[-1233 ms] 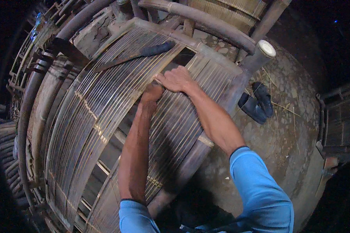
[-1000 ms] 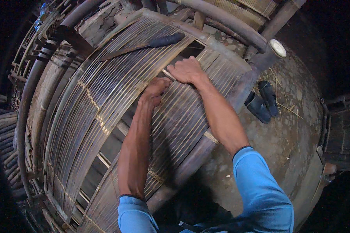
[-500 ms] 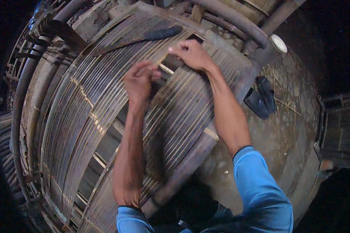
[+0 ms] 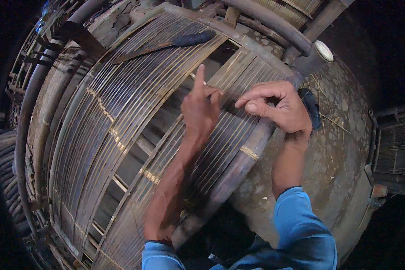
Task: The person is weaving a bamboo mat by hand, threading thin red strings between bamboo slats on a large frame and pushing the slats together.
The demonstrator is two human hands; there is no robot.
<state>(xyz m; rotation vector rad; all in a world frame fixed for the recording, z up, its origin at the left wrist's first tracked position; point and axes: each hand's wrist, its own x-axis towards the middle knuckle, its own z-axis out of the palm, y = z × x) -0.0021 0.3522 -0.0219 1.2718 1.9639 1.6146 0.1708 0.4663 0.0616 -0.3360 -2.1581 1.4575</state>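
Beneath my hands is a slatted bamboo platform [image 4: 83,148] of thin, dark strips, bound across with pale lashings [image 4: 117,138]. My left hand [image 4: 200,108] hovers over its right-hand panel, next to a long gap; the index finger points away from me while the other fingers curl in toward the thumb. To the right, my right hand [image 4: 276,105] is held above the platform's near-right edge, thumb and forefinger drawn together in a pinch. Anything thin between the fingers of either hand is too fine to make out. A long knife [image 4: 193,39] with a black-wrapped handle lies across the far slats.
A thick bamboo pole [image 4: 229,177] edges the platform on my side. A cut bamboo post [image 4: 323,51] rises at the far right corner. Dark footwear [image 4: 308,101] and loose straw-like strips [image 4: 335,121] lie on the ground. Bamboo poles [image 4: 33,103] run along the left.
Both hands have come away from the far end of the gap. My right hand has moved right and nearer; my left hand has shifted right and nearer, its forefinger now stretched out.
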